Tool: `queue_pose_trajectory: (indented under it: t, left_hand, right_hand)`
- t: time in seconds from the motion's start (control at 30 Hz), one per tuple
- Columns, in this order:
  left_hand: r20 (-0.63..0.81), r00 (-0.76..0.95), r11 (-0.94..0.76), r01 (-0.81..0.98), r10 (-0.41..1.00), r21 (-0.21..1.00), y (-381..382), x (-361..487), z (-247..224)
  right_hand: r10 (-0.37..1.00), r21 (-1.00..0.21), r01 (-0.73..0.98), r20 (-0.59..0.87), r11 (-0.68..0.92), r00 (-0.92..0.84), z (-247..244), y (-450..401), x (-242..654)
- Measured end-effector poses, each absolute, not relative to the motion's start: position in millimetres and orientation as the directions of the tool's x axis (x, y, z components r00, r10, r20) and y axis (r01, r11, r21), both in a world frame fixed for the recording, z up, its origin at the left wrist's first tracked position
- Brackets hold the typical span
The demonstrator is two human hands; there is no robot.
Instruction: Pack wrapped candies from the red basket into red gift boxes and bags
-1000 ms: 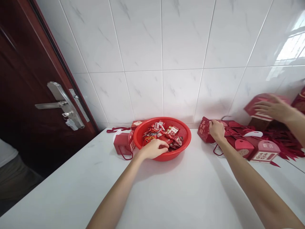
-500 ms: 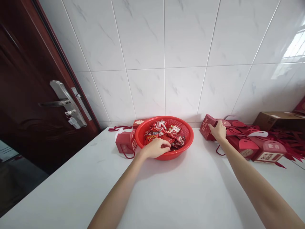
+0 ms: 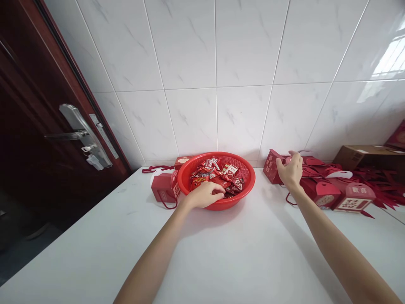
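My left hand (image 3: 205, 194) rests over the front rim of a round red plastic basket (image 3: 248, 185). Its loosely curved fingers touch the wrapped sweets (image 3: 218, 177) inside, thumb and fingers apart, and I see nothing gripped. To the right, my right hand (image 3: 290, 169) is raised with its fingers spread, holding nothing. Just left of it stands a red gift box (image 3: 271, 166), partly hidden behind the thumb. More red gift boxes (image 3: 322, 194) with ribbons crowd together beyond that wrist, one (image 3: 354, 198) with a pale printed label.
Left of the basket lies another red gift box (image 3: 163, 187) with a cord handle. A small red box (image 3: 182, 161) sits behind the basket. An open cardboard carton (image 3: 363, 156) holds red ribbons at right. White tiled wall (image 3: 243, 118) borders the white table (image 3: 240, 257); a dark door (image 3: 28, 105) stands left.
My right hand has let go of the red gift box's top and lifted slightly, its fingers spreading. The left hand stays at the basket. The view has shifted a little.
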State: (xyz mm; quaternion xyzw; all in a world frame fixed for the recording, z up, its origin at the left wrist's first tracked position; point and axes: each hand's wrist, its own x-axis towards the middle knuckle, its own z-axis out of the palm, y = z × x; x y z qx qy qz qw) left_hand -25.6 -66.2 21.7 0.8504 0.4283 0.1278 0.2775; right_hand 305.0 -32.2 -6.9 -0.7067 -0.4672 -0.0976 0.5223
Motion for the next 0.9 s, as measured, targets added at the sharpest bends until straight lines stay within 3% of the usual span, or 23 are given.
queue_pose_trajectory:
  t: [0.1, 0.27, 0.37, 0.47, 0.57, 0.67, 0.77, 0.9]
  left_hand:
    - [-0.030, 0.600, -0.475, 0.662, 0.800, 0.580, -65.8, -26.1, 22.0]
    - [-0.014, 0.602, -0.474, 0.643, 0.799, 0.602, -65.2, -25.2, 18.5]
    - [0.032, 0.629, -0.473, 0.549, 0.777, 0.689, -64.1, -29.1, 20.6]
    - [0.143, 0.582, -0.447, 0.420, 0.800, 0.790, -60.1, -45.9, 32.8]
    - [0.374, 0.324, -0.483, 0.388, 0.869, 0.785, -51.9, -77.1, 48.4]
    - [0.483, -0.095, -0.343, 0.587, 0.871, 0.734, -41.3, -111.9, 54.9]
    - [0.373, -0.305, 0.002, 0.776, 0.876, 0.631, -32.8, -137.9, 50.5]
    - [0.210, -0.371, 0.186, 0.786, 0.904, 0.590, -25.9, -155.1, 39.7]
  right_hand:
    - [0.595, -0.670, 0.713, 0.664, 0.205, 0.453, 13.2, -47.3, 272.4]
    - [0.793, -0.696, 0.525, 0.606, 0.489, 0.064, 27.2, -64.2, 198.4]
    - [0.845, -0.783, 0.345, 0.530, 0.518, -0.065, 20.2, -57.4, 166.9]
    - [0.913, -0.899, 0.166, 0.387, 0.405, -0.131, 10.9, -45.1, 157.6]
    - [0.936, -0.938, 0.097, 0.316, 0.333, -0.157, 5.4, -37.8, 163.0]
    - [0.946, -0.954, 0.045, 0.286, 0.296, -0.154, 3.6, -36.7, 168.3]
    - [0.951, -0.963, 0.015, 0.264, 0.270, -0.163, 3.2, -37.1, 168.4]
    - [0.954, -0.968, -0.012, 0.251, 0.253, -0.162, 3.5, -37.4, 167.1]
